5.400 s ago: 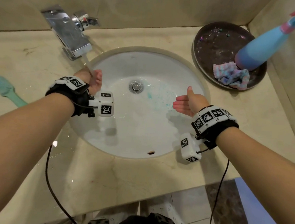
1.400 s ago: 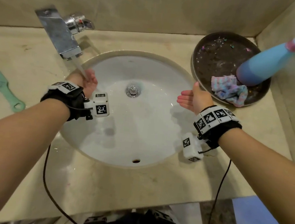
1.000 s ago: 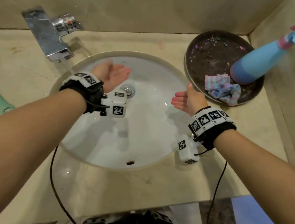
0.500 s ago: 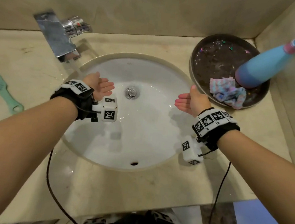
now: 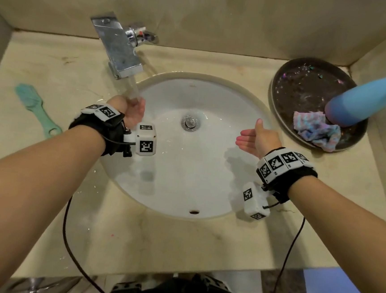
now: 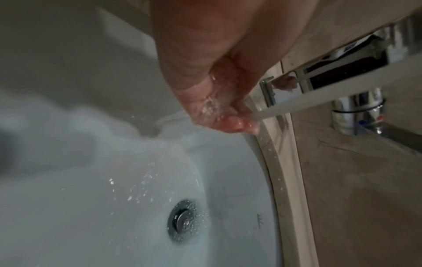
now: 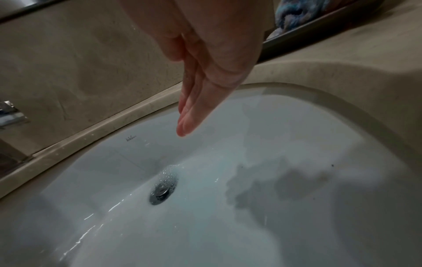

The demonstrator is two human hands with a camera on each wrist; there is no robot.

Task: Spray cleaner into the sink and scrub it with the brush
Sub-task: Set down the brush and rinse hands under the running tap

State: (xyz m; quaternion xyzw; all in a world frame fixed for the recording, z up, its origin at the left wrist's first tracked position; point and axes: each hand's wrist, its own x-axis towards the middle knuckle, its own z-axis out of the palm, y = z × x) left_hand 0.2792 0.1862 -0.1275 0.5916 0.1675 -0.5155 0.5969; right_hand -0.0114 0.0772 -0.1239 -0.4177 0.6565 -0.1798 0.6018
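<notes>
The white oval sink (image 5: 207,187) has water running from the chrome tap (image 5: 119,46) at its back left. My left hand (image 5: 132,110) is cupped under the stream at the sink's left rim, catching water and holding nothing; the left wrist view shows its wet fingers (image 6: 228,122) in the jet. My right hand (image 5: 251,138) hovers over the sink's right side with straight fingers (image 7: 189,115), empty. The teal brush (image 5: 35,109) lies on the counter to the left. The blue spray bottle (image 5: 364,100) stands in a dark tray at the back right.
The dark round tray (image 5: 286,84) also holds a crumpled pastel cloth (image 5: 314,130). The drain plug (image 5: 190,122) sits in the middle of the basin. Beige walls close in the counter (image 5: 179,243) at the back and right. Black cables hang from both wrists.
My left hand swung from the tap stream to the sink's middle, then back under the stream. The blue cleaner specks seen earlier in the basin are gone. The right hand stayed in place.
</notes>
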